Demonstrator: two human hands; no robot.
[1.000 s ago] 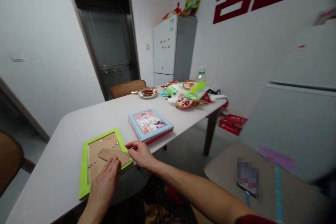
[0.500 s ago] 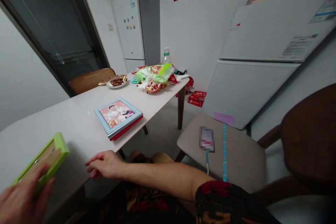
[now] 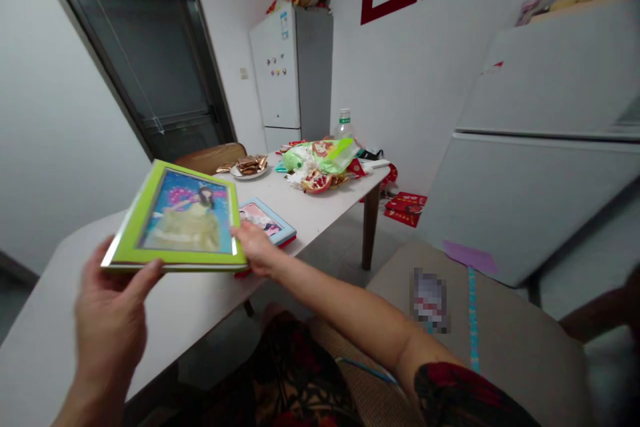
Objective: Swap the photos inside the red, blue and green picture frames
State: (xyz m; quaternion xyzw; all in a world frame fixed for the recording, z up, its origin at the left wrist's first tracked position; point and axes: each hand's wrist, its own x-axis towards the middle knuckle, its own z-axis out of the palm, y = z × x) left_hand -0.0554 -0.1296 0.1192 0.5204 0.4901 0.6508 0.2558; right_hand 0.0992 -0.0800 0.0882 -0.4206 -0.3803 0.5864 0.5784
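Note:
A green picture frame (image 3: 193, 213), its photo side facing up, is held tilted above the white table (image 3: 200, 300). My left hand (image 3: 115, 300) grips its near left edge, thumb on the front border. At the frame's right edge, my right hand (image 3: 255, 247) is closed on the border. Behind and to the right of it, a light blue picture frame (image 3: 283, 232) lies on something red on the table, partly covered by the green frame and my right hand.
Farther back on the table are a plate of wrapped snacks (image 3: 250, 167), a green and white bag (image 3: 325, 155), an opened pomegranate (image 3: 317, 181) and a clear bottle (image 3: 345, 125). A chair (image 3: 400, 280) at the right holds a blurred-out item and a purple-ended strap.
The green frame has been raised and turned so its photo shows. My right hand has moved up from the table edge and taken hold of it. The view has shifted left.

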